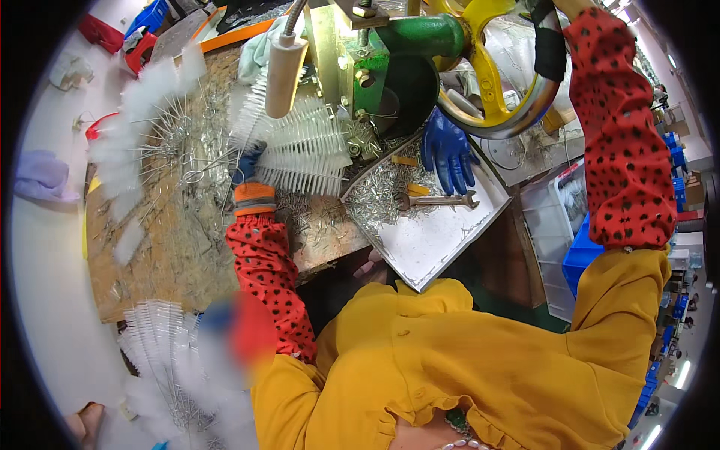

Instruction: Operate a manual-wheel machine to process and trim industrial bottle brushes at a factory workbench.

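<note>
My left hand [250, 166], in a blue glove with an orange cuff, is closed on white bristle brushes [304, 146] with twisted wire stems. Their bristles fan out to its right, below the press. A wire stem with a loop end [193, 174] sticks out to its left. My right arm reaches up in a red spotted sleeve, and only a bit of my right hand [571, 6] shows at the top edge. It is beside the handwheel [491, 82] of the green press [424, 37], near the black-taped rim. Its fingers are out of sight.
A white tray [431, 247] holds small metal pieces, a wrench [442, 201] and a blue glove [448, 154]. More brushes [131, 127] lie fanned at the wooden bench's [180, 255] left side. Another bundle [169, 360] is below. A light-coloured cylinder [286, 75] hangs before the press.
</note>
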Tool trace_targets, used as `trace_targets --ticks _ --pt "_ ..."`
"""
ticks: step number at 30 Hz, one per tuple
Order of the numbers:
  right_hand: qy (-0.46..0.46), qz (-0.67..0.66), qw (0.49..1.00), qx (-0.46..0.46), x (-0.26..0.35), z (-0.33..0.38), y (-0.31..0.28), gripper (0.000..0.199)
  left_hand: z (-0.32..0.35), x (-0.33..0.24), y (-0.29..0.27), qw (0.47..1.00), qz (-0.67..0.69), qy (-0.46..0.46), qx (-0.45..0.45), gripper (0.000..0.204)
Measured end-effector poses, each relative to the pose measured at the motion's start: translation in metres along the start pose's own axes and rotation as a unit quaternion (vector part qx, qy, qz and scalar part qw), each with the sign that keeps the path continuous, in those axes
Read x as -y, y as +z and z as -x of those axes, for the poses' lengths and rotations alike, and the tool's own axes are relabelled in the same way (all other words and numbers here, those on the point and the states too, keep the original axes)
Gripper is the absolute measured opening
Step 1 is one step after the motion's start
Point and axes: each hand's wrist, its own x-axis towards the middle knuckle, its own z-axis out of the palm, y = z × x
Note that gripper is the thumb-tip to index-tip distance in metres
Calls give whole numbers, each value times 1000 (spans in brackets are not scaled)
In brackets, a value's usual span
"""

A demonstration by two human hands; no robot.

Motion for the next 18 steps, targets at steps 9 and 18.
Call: trace_targets --ticks 9,18 --pt "237 -279 918 155 -4 -31 -11 13 33 -25 63 989 -118 86 -35 37" --pt "-64 -195 975 87 -61 -28 12 14 36 -28 102 994 -75 61 -42 38"
